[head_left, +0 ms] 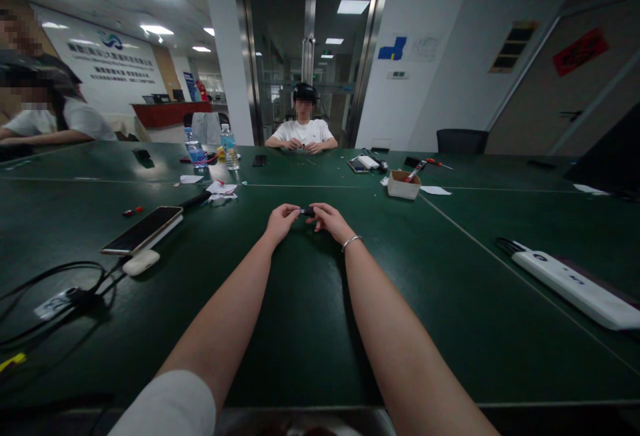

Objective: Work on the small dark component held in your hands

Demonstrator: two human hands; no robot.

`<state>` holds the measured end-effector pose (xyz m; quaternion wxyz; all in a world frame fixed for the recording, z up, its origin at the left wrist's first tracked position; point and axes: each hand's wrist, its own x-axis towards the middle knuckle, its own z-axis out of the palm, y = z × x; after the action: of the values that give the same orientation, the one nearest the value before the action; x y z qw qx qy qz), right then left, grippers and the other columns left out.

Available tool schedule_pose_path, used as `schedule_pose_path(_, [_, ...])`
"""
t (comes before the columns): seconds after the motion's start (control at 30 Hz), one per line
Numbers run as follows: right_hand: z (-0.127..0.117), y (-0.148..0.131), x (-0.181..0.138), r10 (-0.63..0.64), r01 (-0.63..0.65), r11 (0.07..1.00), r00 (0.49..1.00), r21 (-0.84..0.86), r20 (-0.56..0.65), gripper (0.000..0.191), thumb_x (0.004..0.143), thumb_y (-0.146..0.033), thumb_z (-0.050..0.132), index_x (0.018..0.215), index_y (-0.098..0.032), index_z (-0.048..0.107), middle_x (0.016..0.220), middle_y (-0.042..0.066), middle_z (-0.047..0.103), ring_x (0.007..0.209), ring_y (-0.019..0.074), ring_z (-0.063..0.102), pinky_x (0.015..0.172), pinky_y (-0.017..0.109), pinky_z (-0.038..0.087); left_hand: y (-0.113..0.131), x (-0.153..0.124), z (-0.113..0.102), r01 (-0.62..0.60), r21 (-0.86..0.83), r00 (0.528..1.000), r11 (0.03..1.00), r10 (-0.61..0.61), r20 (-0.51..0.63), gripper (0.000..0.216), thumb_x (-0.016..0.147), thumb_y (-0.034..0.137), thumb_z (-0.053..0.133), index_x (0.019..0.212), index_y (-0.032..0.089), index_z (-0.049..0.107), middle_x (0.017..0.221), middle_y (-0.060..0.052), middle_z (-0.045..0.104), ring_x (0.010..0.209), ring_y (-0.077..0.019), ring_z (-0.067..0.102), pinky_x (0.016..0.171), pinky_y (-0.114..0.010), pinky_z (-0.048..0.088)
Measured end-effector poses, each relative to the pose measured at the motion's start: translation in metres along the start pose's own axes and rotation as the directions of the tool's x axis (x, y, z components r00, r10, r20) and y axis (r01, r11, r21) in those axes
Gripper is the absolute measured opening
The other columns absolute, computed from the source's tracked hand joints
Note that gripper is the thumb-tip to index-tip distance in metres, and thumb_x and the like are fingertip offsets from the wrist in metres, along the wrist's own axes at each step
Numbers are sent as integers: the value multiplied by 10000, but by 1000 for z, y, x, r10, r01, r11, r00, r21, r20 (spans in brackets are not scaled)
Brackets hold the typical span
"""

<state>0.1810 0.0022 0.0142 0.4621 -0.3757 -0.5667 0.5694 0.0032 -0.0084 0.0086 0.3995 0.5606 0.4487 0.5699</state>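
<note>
Pinched in the fingertips of the left hand (pixel 281 221) and right hand (pixel 331 221), a small black stick (pixel 309 212) is held over the green table (pixel 310 329) at 12 o'clock. The step in hand looks like fine two-handed handling, and any next move probably calls for steady fingertips. The stick's silver end (pixel 301 211) points toward 9 o'clock, its long axis running roughly 9 to 3.

Plain whitish sleeve (pixel 173 399) on the left arm (pixel 225 316); thin silvery bangle (pixel 352 241) behind the bare right hand (pixel 334 219)
</note>
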Motion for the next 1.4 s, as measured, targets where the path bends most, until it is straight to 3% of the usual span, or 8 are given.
schedule_pose_path(0.13, [0, -1, 0, -32, 32, 998, 999, 46, -12, 517, 685, -125, 673, 1151, -266, 501, 996, 5, 639, 501, 54, 595, 491, 202, 530, -1, 0, 0, 4, -3, 1000, 1000, -4, -1, 163, 710, 239, 661, 842, 144, 651, 721, -20, 641, 660, -122, 583, 718, -292, 485])
schedule_pose_path(0.3, [1, 1, 3, 38, -38, 999, 999, -17, -17, 197, 824, -260, 599, 994, -168, 559, 725, 20, 669, 410, 59, 534, 442, 192, 496, 1, -1, -1, 5, 1, 1000, 1000, -5, 0, 175, 709, 261, 668, 837, 142, 650, 718, -21, 639, 663, -127, 586, 729, -304, 482])
schedule_pose_path(0.57, [-1, 5, 3, -2, 1, 999, 1000, 41, 17, 212, 789, -228, 651, 981, -165, 586, 693, 7, 695, 417, 54, 539, 473, 179, 504, 3, -3, -2, 49, -27, 997, 998, -48, 53, 321, 679, 412, 704, 859, 157, 633, 680, -15, 636, 630, -128, 588, 650, -279, 475])
schedule_pose_path(0.77, [-1, 6, 4, 6, -5, 998, 1000, 63, -11, 186, 793, -226, 649, 959, -161, 595, 672, 8, 692, 419, 55, 542, 469, 174, 499, 2, -3, -2, 46, 10, 995, 999, -47, 92, 349, 618, 346, 753, 882, 148, 641, 697, -24, 656, 662, -135, 604, 692, -291, 478])
schedule_pose_path(0.9, [-2, 7, 4, 3, -2, 998, 1000, 57, -7, 187, 780, -207, 659, 955, -166, 611, 684, 12, 692, 431, 57, 544, 483, 183, 507, -1, -2, 0, 68, 103, 994, 992, -76, 82, 277, 717, 422, 646, 764, 150, 619, 644, -19, 627, 594, -126, 571, 611, -268, 450])
schedule_pose_path(1.07, [-3, 5, 3, -1, -1, 999, 999, 52, 39, 204, 755, -173, 659, 957, -167, 630, 716, 17, 695, 468, 59, 558, 513, 188, 517, -6, 1, 0, 54, 263, 993, 963, -80, 89, 369, 785, 495, 518, 624, 167, 576, 544, 3, 550, 501, -111, 496, 520, -244, 376])
schedule_pose_path(1.3, [-3, -1, -4, -49, 49, 990, 999, 130, -4, 232, 736, -204, 663, 962, -195, 615, 746, -7, 683, 482, 56, 551, 545, 225, 546, -6, 7, -5, 198, 248, 979, 948, -177, -104, 409, 819, 488, 415, 586, 175, 534, 484, 22, 475, 432, -99, 408, 476, -242, 311])
schedule_pose_path(1.4, [-2, -1, -4, -33, 33, 993, 999, 115, -3, 241, 739, -213, 665, 973, -191, 612, 760, 6, 696, 475, 51, 544, 553, 223, 546, -6, 6, -5, 182, 269, 982, 946, -161, -98, 415, 814, 506, 421, 602, 172, 549, 505, 15, 498, 440, -101, 420, 479, -242, 316])
